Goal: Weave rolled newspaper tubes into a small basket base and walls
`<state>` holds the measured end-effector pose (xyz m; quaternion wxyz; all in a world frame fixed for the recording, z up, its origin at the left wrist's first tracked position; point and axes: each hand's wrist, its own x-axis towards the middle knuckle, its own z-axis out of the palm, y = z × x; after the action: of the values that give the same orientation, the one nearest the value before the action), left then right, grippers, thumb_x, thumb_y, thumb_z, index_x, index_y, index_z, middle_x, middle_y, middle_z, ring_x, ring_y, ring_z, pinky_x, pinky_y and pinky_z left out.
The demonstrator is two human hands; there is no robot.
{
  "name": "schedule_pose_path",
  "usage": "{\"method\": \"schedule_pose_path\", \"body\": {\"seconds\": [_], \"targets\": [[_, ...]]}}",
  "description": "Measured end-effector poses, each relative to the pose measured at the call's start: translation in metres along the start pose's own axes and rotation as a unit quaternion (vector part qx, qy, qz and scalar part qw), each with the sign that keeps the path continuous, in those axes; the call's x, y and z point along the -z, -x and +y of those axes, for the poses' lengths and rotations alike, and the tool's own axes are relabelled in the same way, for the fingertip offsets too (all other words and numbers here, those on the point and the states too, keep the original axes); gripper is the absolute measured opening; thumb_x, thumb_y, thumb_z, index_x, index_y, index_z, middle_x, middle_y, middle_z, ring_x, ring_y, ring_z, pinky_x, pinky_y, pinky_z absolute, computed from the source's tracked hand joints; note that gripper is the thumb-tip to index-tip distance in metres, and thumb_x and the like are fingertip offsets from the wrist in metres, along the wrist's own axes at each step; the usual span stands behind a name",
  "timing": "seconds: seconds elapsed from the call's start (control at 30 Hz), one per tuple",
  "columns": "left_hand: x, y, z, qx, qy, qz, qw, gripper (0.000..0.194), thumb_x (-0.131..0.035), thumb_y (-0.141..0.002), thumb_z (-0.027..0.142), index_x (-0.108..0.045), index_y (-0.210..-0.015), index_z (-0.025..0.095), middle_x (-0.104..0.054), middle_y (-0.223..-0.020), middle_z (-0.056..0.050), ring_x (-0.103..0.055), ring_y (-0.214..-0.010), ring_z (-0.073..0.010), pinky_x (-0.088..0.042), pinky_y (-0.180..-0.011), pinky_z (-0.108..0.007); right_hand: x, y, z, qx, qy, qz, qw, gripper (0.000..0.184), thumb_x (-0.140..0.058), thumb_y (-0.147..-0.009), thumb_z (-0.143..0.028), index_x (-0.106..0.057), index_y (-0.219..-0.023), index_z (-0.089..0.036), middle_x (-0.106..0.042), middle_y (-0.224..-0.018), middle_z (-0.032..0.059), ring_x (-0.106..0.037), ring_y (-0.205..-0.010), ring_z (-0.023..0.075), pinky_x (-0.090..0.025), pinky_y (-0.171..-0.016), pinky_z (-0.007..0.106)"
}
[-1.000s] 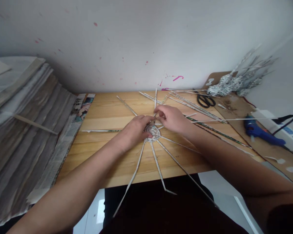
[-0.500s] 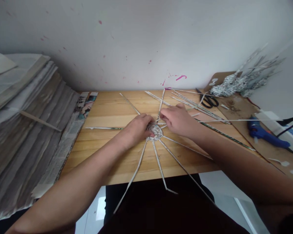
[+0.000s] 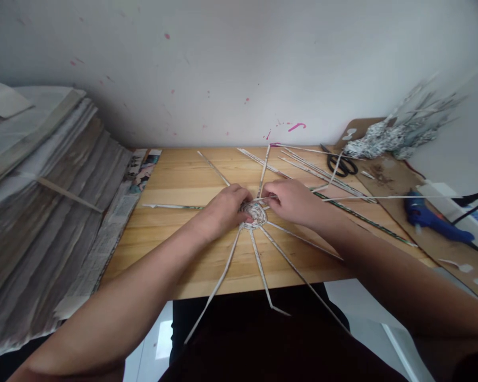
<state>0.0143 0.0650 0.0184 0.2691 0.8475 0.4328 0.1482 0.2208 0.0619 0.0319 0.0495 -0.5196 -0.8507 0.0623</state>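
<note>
A small round woven disc of rolled newspaper (image 3: 255,214) lies on the wooden table (image 3: 175,185), with thin paper spokes (image 3: 258,265) fanning out from it in all directions. My left hand (image 3: 223,207) presses on the disc's left edge with curled fingers. My right hand (image 3: 292,200) sits at the disc's right edge and pinches a thin paper strand (image 3: 263,199) that runs across the top of the disc. Some spokes hang past the table's near edge.
A tall stack of newspapers (image 3: 40,196) fills the left side. Loose paper tubes (image 3: 322,172) and black scissors (image 3: 342,164) lie at the back right. A blue glue gun (image 3: 434,220) rests on cardboard (image 3: 454,249) beside a woven paper piece (image 3: 386,138).
My right hand has moved down and toward the disc, drawing the strand across its top. My left hand has stayed on the disc's left edge.
</note>
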Motion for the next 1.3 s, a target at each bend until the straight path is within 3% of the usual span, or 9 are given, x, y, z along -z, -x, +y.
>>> {"method": "schedule_pose_path", "body": {"seconds": [0.27, 0.63, 0.9, 1.13, 1.3], "targets": [[-0.001, 0.000, -0.003, -0.005, 0.007, 0.006, 1.000, 0.038, -0.079, -0.073, 0.018, -0.062, -0.108, 0.017, -0.062, -0.107, -0.006, -0.062, -0.096, -0.0207, -0.050, -0.088, -0.033, -0.002, 0.007, 0.000, -0.004, 0.019, 0.030, 0.999, 0.023, -0.047, -0.090, -0.017, -0.069, -0.085, -0.020, -0.070, -0.080, 0.0046, -0.059, -0.076, 0.0192, -0.032, -0.067, 0.030], [0.000, 0.000, -0.003, -0.014, -0.010, 0.002, 1.000, 0.033, -0.078, -0.075, 0.020, -0.063, -0.104, 0.018, -0.061, -0.103, -0.005, -0.061, -0.093, -0.0204, -0.049, -0.086, -0.033, -0.002, 0.012, -0.011, -0.078, 0.011, 0.023, 0.997, 0.026, -0.044, -0.093, -0.018, -0.070, -0.098, -0.022, -0.073, -0.085, 0.0046, -0.062, -0.077, 0.0199, -0.031, -0.064, 0.030], [0.000, 0.001, -0.001, -0.022, -0.021, 0.006, 1.000, 0.028, -0.079, -0.076, 0.019, -0.066, -0.100, 0.017, -0.062, -0.099, -0.006, -0.061, -0.091, -0.0204, -0.049, -0.085, -0.032, -0.012, 0.020, -0.013, -0.069, -0.012, 0.064, 0.995, 0.021, -0.048, -0.089, -0.015, -0.068, -0.091, -0.019, -0.071, -0.086, 0.0054, -0.062, -0.081, 0.0195, -0.035, -0.070, 0.029], [-0.002, 0.001, -0.001, -0.035, -0.034, 0.009, 0.999, 0.025, -0.078, -0.076, 0.017, -0.069, -0.099, 0.015, -0.064, -0.104, -0.008, -0.061, -0.099, -0.0224, -0.049, -0.090, -0.034, -0.011, 0.018, -0.016, -0.078, -0.014, 0.055, 0.995, 0.016, -0.052, -0.089, -0.020, -0.068, -0.086, -0.018, -0.070, -0.084, 0.0065, -0.060, -0.083, 0.0206, -0.037, -0.074, 0.030], [-0.007, 0.000, -0.003, -0.077, -0.049, 0.014, 0.996, 0.026, -0.074, -0.078, 0.013, -0.068, -0.104, 0.014, -0.065, -0.107, -0.009, -0.060, -0.103, -0.0231, -0.048, -0.094, -0.034, -0.009, 0.020, -0.015, -0.064, -0.029, 0.062, 0.996, 0.017, -0.052, -0.090, -0.018, -0.068, -0.083, -0.017, -0.068, -0.083, 0.0062, -0.059, -0.082, 0.0194, -0.037, -0.076, 0.030]]}}
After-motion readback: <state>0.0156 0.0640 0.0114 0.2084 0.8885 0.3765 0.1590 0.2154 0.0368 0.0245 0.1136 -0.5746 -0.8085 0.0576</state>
